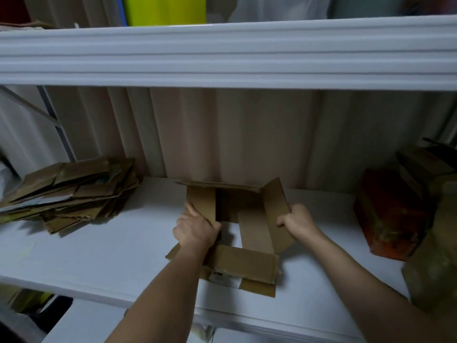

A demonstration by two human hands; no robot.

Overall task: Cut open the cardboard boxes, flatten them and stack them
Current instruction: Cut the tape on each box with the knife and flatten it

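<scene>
A brown cardboard box point(243, 259) stands open on the white shelf point(111, 246), its flaps spread outward and its inside dark. My left hand point(195, 227) grips the left flap near its lower end. My right hand point(298, 220) grips the edge of the right flap. A white label shows on the box's near side. A stack of flattened cardboard point(71, 191) lies at the left of the shelf.
An orange-red box point(390, 214) and more brown boxes point(427, 169) crowd the right end of the shelf. A white shelf board point(222, 55) runs overhead. Pale curtain-like panels point(235, 134) close off the back.
</scene>
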